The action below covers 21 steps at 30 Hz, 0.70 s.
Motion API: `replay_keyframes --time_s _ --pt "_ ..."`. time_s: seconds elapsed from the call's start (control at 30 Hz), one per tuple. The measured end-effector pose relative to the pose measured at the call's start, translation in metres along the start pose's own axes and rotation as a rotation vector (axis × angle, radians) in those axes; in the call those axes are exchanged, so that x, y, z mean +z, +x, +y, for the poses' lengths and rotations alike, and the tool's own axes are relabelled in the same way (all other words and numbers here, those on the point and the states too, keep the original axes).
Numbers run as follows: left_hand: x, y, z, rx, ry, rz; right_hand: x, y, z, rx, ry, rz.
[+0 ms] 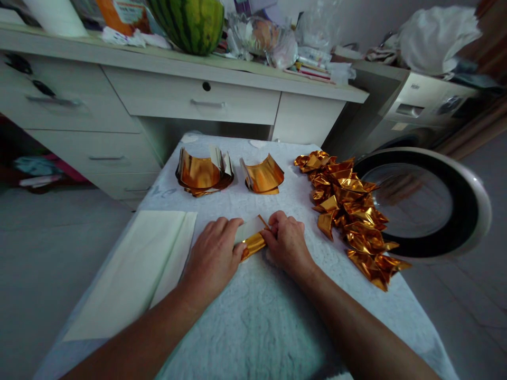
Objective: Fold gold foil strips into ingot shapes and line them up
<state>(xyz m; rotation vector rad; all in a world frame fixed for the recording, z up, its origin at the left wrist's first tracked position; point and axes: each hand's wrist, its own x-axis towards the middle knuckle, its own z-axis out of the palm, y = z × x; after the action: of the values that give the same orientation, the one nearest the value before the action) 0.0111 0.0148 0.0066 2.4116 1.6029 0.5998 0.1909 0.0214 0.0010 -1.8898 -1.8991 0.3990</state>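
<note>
Between my hands, at the middle of the cloth-covered table (245, 327), lies a partly folded sheet of gold foil paper (253, 244) with its pale back showing. My left hand (217, 248) is closed on its left end, the thumb along the near edge. My right hand (285, 240) pinches its right end, where a narrow folded corner sticks up. Beyond my hands sit a curled stack of gold foil sheets (202, 171) and a smaller curled stack (263, 174). A pile of folded gold foil pieces (348, 206) stretches along the right side.
White paper sheets (127, 269) lie at the table's left. Behind stands a white desk (174, 89) bearing a watermelon (190, 24), plastic bags and other clutter. On the right, a washing machine (400, 105) has its round door (471, 211) swung out beside the table edge.
</note>
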Motion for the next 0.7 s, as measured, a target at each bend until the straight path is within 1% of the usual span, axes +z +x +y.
replay_keyframes --time_s 0.07,0.1,0.13,0.23,0.37,0.47,0.6,0.7 --pt "-0.002 0.001 0.002 0.053 0.038 0.061 0.001 0.0 0.0 0.013 -0.016 -0.003" --pt "-0.003 0.002 0.003 0.085 0.042 0.065 0.001 0.0 0.0 0.018 -0.02 -0.006" --pt "-0.004 0.002 0.004 0.127 0.033 0.048 0.001 0.0 0.0 0.02 -0.023 -0.006" --pt "-0.003 0.002 0.007 0.273 -0.033 -0.06 0.001 0.0 -0.002 0.013 -0.025 0.004" --pt "0.004 -0.002 0.008 0.387 -0.061 -0.115 0.001 -0.001 -0.002 0.016 -0.027 0.007" --pt "0.007 -0.004 0.01 0.445 0.007 -0.153 0.002 -0.001 -0.001 0.011 -0.028 0.008" --pt "0.006 -0.006 0.012 0.45 0.078 -0.125 0.002 -0.002 0.0 0.014 -0.048 0.009" --pt "0.007 -0.007 0.013 0.451 0.067 -0.104 0.002 -0.002 0.0 0.024 -0.054 0.001"
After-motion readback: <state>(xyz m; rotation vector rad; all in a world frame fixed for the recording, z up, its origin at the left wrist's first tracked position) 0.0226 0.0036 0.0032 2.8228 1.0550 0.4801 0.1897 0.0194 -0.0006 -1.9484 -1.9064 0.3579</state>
